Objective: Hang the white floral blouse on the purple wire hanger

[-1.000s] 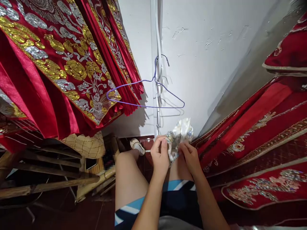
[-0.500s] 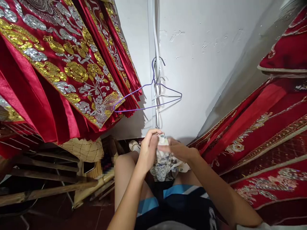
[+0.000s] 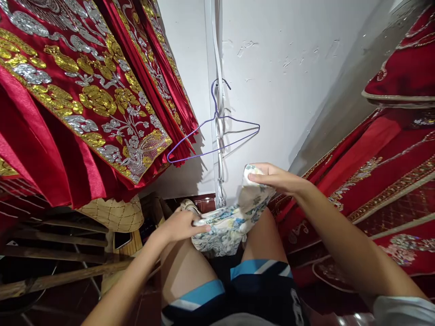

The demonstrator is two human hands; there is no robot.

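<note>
A white floral cloth (image 3: 231, 226), printed in blue, green and yellow, stretches between my two hands over my lap; its exact kind of garment does not show. My left hand (image 3: 181, 226) grips its left end near my knee, thumb on top. Higher up and to the right, my right hand (image 3: 272, 176) pinches the other end between thumb and fingers. From there the cloth sags in folds toward my thighs. Beyond my hands a purple wire hanger (image 3: 215, 118) hangs with nothing on it.
Red garments with gold and silver embroidery (image 3: 102, 99) hang at the upper left. More red embroidered clothing (image 3: 401, 167) fills the right side. A wooden chair (image 3: 61, 267) stands at the lower left, with a phone (image 3: 123, 239) beside it. Behind is a white wall (image 3: 282, 81) with cables.
My hands, close together over the bunched cloth before, have moved apart. The left went left and down, the right went right and up, spreading the cloth. The hanger has turned slightly.
</note>
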